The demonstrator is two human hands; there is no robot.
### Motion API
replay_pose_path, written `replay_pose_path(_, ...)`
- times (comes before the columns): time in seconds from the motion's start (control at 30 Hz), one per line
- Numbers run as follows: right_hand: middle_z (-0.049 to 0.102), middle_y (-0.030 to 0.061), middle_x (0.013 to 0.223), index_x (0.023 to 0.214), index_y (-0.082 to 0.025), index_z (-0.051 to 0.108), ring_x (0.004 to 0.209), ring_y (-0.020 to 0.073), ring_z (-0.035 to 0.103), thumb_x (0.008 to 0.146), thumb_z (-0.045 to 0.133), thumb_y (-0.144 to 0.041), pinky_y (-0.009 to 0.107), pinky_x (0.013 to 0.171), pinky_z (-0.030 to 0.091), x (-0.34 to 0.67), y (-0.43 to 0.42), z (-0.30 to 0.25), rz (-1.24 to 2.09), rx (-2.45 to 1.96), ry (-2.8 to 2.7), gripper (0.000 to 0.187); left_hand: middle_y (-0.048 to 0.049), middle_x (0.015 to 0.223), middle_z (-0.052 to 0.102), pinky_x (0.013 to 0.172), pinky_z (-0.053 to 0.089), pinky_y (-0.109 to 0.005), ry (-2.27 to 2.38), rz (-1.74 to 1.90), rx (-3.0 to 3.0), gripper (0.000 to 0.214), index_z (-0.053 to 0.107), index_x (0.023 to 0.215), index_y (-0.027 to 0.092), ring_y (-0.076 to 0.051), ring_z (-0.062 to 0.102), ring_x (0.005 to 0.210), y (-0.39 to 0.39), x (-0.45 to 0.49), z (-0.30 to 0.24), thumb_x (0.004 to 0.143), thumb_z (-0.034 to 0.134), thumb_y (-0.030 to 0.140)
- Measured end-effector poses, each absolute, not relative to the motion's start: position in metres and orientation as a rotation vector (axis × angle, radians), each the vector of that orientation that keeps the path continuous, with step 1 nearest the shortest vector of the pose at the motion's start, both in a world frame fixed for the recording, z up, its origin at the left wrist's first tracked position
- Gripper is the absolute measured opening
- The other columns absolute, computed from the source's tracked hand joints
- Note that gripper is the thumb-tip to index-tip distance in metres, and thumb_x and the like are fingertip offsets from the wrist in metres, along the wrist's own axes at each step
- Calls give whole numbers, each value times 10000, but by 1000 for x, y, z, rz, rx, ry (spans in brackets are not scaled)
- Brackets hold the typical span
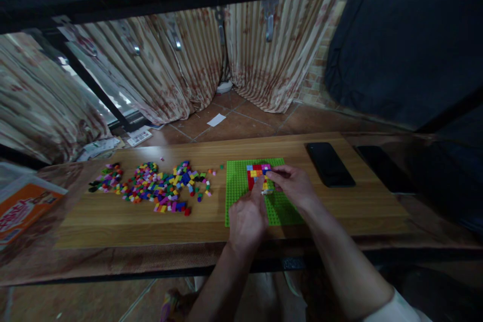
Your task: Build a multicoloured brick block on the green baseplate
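Note:
A green studded baseplate (237,186) lies on the wooden board (113,216). A small patch of red, yellow, orange, blue and pink bricks (256,171) is built near its far edge. My left hand (247,219) rests on the plate with its fingers curled toward the brick patch. My right hand (292,183) comes in from the right, fingertips pinched at the patch's right edge. What either hand holds is hidden. A spread of loose coloured bricks (158,186) lies to the left of the plate.
Two dark phones lie to the right, one (330,163) on the board and another (385,168) beyond it. An orange box (22,206) sits at the far left. Striped curtains (181,70) hang behind, above a tiled floor (245,123) with paper scraps.

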State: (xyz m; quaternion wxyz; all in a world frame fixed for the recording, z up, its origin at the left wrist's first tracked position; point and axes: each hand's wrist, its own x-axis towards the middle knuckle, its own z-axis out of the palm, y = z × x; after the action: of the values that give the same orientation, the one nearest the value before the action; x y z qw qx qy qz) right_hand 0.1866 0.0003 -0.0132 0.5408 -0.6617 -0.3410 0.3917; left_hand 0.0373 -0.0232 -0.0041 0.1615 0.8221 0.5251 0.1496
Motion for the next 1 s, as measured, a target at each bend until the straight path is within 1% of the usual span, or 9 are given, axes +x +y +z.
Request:
replay_pose_path(0.17, 658, -6, 617, 794, -171, 702, 529, 125, 568, 560, 793, -451, 257, 496, 467, 185, 0, -13, 973, -1551, -752, 375, -77, 874, 734, 630, 477, -302, 1500, 394, 2340, 573, 280, 1508, 264, -225, 694, 741, -24, 38, -4, 943, 375, 259)
replay_pose_path(0.33, 649, -15, 611, 784, -171, 690, 493, 106, 550, 558, 810, -456, 245, 482, 481, 187, -3, -10, 1078, -1527, -691, 383, -62, 878, 732, 695, 483, -298, 1423, 518, 2232, 536, 366, 1472, 261, -201, 680, 743, -24, 35, -7, 936, 393, 263)
replay_pose_path(0.5, 664, 26, 649, 756, -160, 689, 508, 99, 566, 660, 758, -506, 209, 464, 464, 193, -6, -1, 1154, -1527, -619, 366, -26, 748, 710, 650, 473, -281, 1402, 715, 2043, 489, 453, 1417, 239, -172, 629, 606, -19, 24, 0, 935, 414, 304)
replay_pose_path(0.57, 660, 26, 655, 773, -159, 700, 512, 96, 564, 689, 739, -482, 201, 465, 462, 195, -6, 3, 1137, -1536, -559, 337, -31, 743, 710, 636, 467, -272, 1456, 798, 1977, 455, 514, 1368, 227, -167, 626, 601, -12, 14, 3, 926, 437, 301)
replay_pose_path(0.7, 657, 15, 643, 781, -154, 716, 506, 94, 559, 672, 744, -402, 202, 477, 470, 196, -7, 8, 1057, -1587, -536, 272, -65, 880, 737, 671, 471, -255, 1638, 943, 1889, 328, 657, 1165, 200, -165, 660, 716, 8, -15, 5, 902, 474, 269)
replay_pose_path(0.8, 675, 20, 661, 775, -156, 723, 536, 104, 580, 630, 759, -377, 203, 497, 488, 197, -8, 7, 1058, -1601, -562, 266, -45, 860, 740, 691, 469, -249, 1857, 877, 1851, 273, 696, 1059, 218, -165, 669, 754, 26, -47, 7, 892, 481, 250)
replay_pose_path(0.87, 685, 21, 688, 789, -160, 725, 570, 103, 592, 620, 759, -383, 184, 513, 498, 197, -7, 6, 1047, -1595, -577, 281, -49, 858, 739, 710, 470, -256, 2067, 779, 1826, 260, 711, 1020, 219, -174, 673, 783, 36, -71, 9, 883, 490, 238)
replay_pose_path(0.93, 692, 19, 710, 783, -168, 723, 599, 101, 601, 595, 766, -384, 167, 529, 506, 197, -7, 5, 1036, -1600, -584, 290, -66, 989, 731, 777, 474, -273, 2258, 686, 1831, 272, 715, 1029, 220, -191, 669, 887, 45, -92, 11, 880, 487, 227)
replay_pose_path(1.0, 701, 20, 729, 766, -172, 722, 613, 104, 608, 559, 769, -380, 161, 539, 515, 196, -6, 6, 1032, -1612, -580, 297, -88, 1085, 706, 840, 468, -290, 2333, 662, 1819, 295, 715, 1052, 206, -207, 648, 976, 53, -108, 10, 868, 485, 196)
